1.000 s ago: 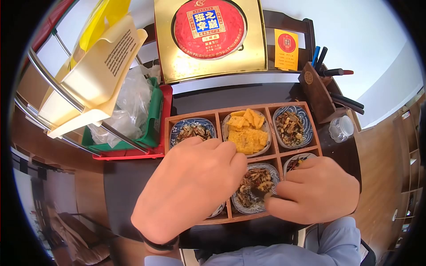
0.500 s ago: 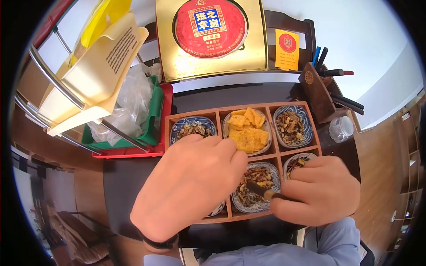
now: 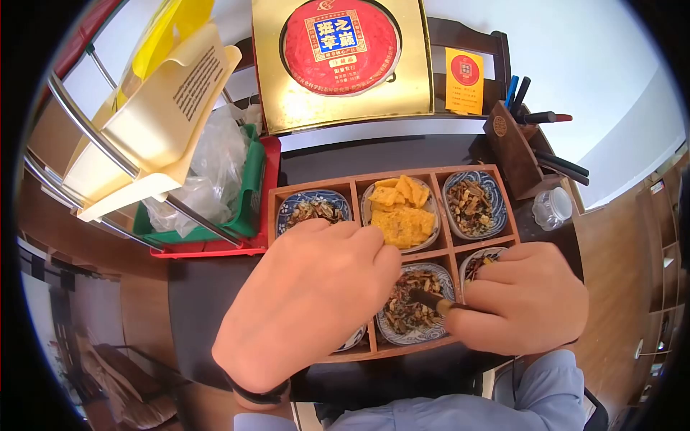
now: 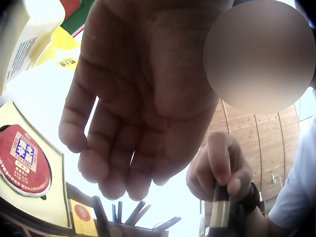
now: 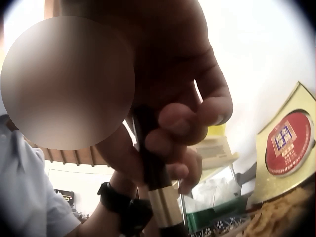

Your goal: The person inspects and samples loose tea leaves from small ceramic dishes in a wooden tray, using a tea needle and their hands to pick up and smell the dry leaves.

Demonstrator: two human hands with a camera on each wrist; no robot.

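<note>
In the head view my right hand (image 3: pixel 517 305) pinches a dark brush (image 5: pixel 165 205) with a pale metal band. The brush's dark tip (image 3: pixel 424 296) is in the patterned bowl (image 3: pixel 417 339), over a dried, leafy brown mix (image 3: pixel 402 312). My left hand (image 3: pixel 309 287) hovers palm down over the left part of the wooden tray (image 3: pixel 402 353), beside that bowl. In the left wrist view its fingers (image 4: pixel 116 173) hang loosely bent with nothing in them. It hides most of the front left bowl (image 3: pixel 352 342).
The tray's other bowls hold orange crisps (image 3: pixel 402 223) and more dried mix (image 3: pixel 471 205). A clear jar (image 3: pixel 553 209) and a pen holder (image 3: pixel 510 154) stand right. A green basket (image 3: pixel 248 194) and metal rack lie left, with a gold box (image 3: pixel 345 113) behind.
My right hand has shifted slightly up and right, showing more of the brush and its band. The mix in the bowl looks more spread out. The left hand stays put.
</note>
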